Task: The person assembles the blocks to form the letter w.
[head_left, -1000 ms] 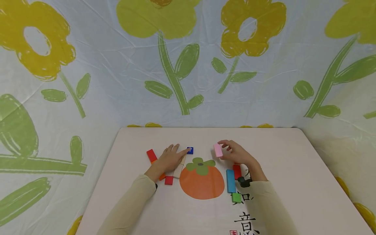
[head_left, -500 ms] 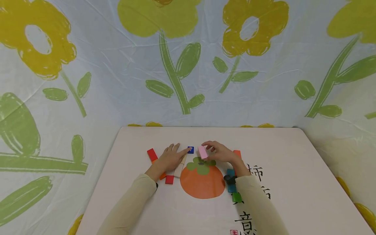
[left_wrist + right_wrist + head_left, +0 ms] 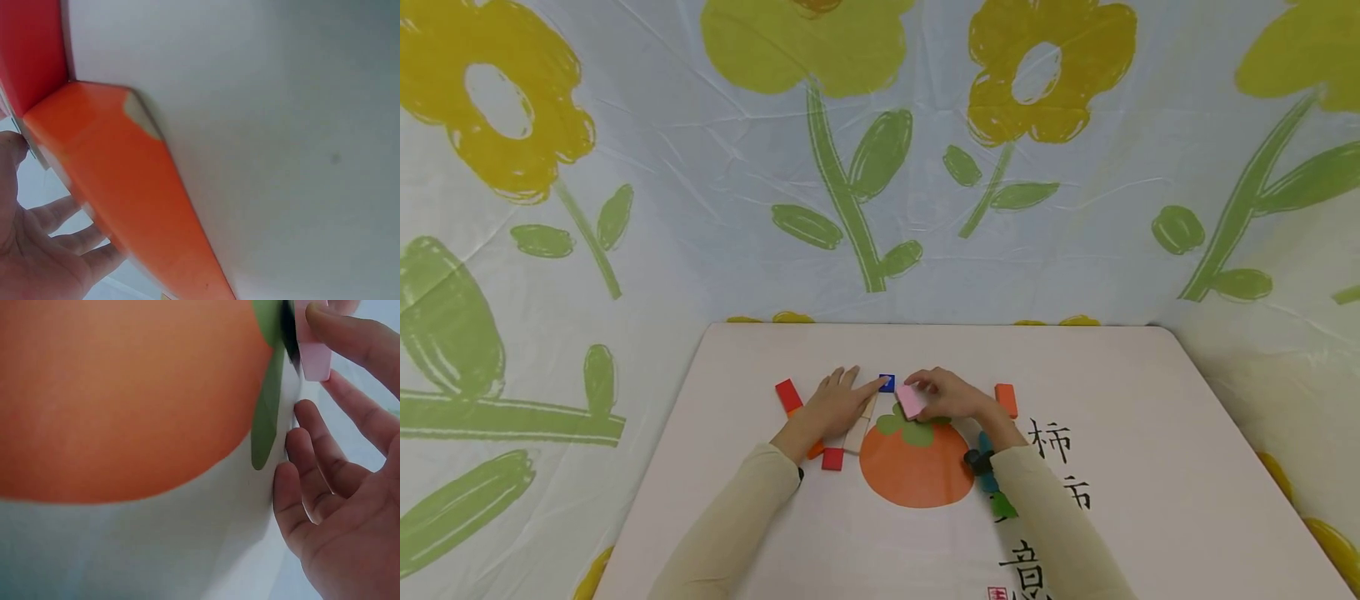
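**Pink block has moved left, in close to the blue cube**

Since the earlier frames, the pink rectangular block (image 3: 912, 402) has travelled with the right hand (image 3: 946, 394) to just beside the blue block (image 3: 887, 383). Thumb and finger pinch it while the other fingers stay loosely bent, a hold that probably leaves room to turn or nudge it. It sits tilted over the green leaves of the persimmon print (image 3: 916, 471); whether it touches the table cannot be told.

The left hand (image 3: 833, 408) has stayed put, fingers spread and gripping nothing, its outstretched thumb resting on the blue block, presumably to keep that piece from sliding. The wooden blocks (image 3: 857, 435) run up towards the blue one, and a small red block (image 3: 832, 459) sits at their lower end, as if aligned deliberately.

The pink piece looks plain, flat-faced and straight-edged, with no marks visible.
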A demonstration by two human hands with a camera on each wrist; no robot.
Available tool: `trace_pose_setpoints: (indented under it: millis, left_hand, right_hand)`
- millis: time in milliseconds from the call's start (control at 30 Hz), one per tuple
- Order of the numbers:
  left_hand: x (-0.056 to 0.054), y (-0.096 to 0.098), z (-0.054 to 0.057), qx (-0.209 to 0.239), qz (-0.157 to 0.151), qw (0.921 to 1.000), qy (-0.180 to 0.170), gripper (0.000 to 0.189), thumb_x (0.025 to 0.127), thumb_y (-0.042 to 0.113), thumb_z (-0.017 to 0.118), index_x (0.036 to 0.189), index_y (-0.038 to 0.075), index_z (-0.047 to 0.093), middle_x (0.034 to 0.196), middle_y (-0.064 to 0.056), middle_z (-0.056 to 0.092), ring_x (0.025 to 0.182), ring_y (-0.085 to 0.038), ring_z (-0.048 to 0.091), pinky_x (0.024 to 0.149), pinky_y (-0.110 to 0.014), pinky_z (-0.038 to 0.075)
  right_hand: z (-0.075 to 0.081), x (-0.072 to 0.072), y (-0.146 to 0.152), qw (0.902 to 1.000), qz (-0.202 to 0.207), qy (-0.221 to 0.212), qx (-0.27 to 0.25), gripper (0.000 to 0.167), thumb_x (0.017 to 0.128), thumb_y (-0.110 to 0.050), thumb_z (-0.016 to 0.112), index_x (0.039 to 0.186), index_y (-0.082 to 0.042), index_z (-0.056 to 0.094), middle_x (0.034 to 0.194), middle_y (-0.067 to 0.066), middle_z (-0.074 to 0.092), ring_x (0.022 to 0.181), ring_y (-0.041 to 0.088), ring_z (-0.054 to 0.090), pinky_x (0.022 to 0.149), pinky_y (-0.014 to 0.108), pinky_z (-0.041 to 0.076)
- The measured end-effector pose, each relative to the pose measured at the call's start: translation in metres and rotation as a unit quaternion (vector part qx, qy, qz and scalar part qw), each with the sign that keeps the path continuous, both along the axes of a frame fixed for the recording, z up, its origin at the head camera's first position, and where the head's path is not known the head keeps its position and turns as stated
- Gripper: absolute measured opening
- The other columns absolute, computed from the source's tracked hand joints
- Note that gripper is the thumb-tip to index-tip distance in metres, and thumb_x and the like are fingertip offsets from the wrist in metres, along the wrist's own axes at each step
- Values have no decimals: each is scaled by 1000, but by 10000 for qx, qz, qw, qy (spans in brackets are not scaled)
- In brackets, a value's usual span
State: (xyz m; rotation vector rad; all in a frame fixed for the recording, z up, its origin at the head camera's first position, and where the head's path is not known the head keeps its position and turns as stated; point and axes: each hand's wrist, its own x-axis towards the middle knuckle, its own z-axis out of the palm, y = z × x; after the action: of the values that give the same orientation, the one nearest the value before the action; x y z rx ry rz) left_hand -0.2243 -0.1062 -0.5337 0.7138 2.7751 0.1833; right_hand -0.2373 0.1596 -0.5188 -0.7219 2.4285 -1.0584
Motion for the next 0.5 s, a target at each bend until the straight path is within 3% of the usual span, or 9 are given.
trace_pose_setpoints:
  millis: [133,500]
  left_hand:
    - [1,0,1,-13,20,10000,-35,54,108,40,41,159,41,23,160,-18,26,144,-46,23,113,-59,27]
    - [1,0,0,28,-7,10000,-13,54,108,40,41,159,42,23,161,-18,25,144,-45,23,113,-60,27]
  right_hand:
    - [-2,0,-3,9998,19,140,108,58,79,-12,83,132,-8,60,119,16,57,106,33,52,89,49,48]
    - [-5,2,-6,9985,-340,33,418,58,78,-14,84,132,-14,61,119,11,55,106,28,50,86,43,49]
